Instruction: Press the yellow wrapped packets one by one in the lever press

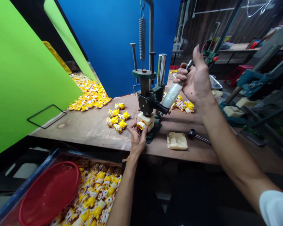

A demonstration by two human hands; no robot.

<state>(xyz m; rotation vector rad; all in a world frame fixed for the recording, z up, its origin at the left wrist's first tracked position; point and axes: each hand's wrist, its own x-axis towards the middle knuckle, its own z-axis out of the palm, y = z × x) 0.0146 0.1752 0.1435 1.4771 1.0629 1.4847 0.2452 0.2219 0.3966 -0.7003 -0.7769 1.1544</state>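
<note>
Green backdrop panels [25, 78] fill the left side and a blue backdrop [103, 40] stands behind a long wooden workbench [68, 128], with a person [275, 37] far off on the right, beyond a red stool [238, 73] and a teal machine [252, 83]. On the bench, a big heap of yellow-and-white pieces [89, 94] lies against the green, and below the bench edge a tray [25, 191] holds many more pieces [96, 194] beside a round red lid [49, 194]. Mid-bench stands a spring-loaded hand press [146, 91], with a small pile of the same pieces [118, 117] just to its left, and a cream slab [176, 141] and a dark-headed mallet [193, 134] to its right. The right hand [195, 78], well above the bench, wraps its fingers [181, 75] around a white, wrapped cylinder [172, 95] tilted up to the right, its metal tip above the hand. The left hand [137, 139] is the nearer one to the press base: its thumb and fingers [134, 124] are closed, pinching a single yellow-and-white piece [141, 125] whose long axis lies nearly level, held against a cream block [145, 119] under the press head. The press's dark lever [163, 108] juts out just above and to the right of the piece.
</note>
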